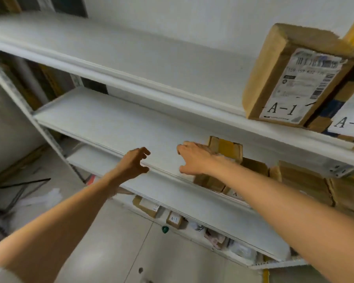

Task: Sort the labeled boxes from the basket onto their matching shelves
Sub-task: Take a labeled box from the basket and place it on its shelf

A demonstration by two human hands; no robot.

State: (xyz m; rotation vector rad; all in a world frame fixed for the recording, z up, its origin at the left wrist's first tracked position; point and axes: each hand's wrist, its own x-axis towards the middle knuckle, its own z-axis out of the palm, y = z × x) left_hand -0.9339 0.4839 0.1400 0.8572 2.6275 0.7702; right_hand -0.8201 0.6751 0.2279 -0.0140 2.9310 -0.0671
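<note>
— Where do our hands stand?

— Our right hand (194,158) is spread wide, palm down, its fingers lying on the taped box (226,149) on the middle shelf (102,123). The thumb stands well apart and pinches nothing. Our left hand (135,162) hovers just to the left of it, over the shelf's front edge, fingers loosely curled, holding nothing.

— Can we read anything on that box?

— No. We see only yellow tape across the cardboard. More brown boxes (302,180) sit to the right of our right hand, beyond the forearm.

— Where is there writing, then?

— Above and to the right of our right hand, on the top shelf (131,64), the large box (278,74) carries a white shipping label with barcodes and a bold "A-1". The smaller print is too blurred to read. Touching its right side, a second box (347,119) shows "A-1", cut by the frame edge. Below our hands, on the lower shelf (223,219), a small box (174,219) also reads "A-1".
</note>
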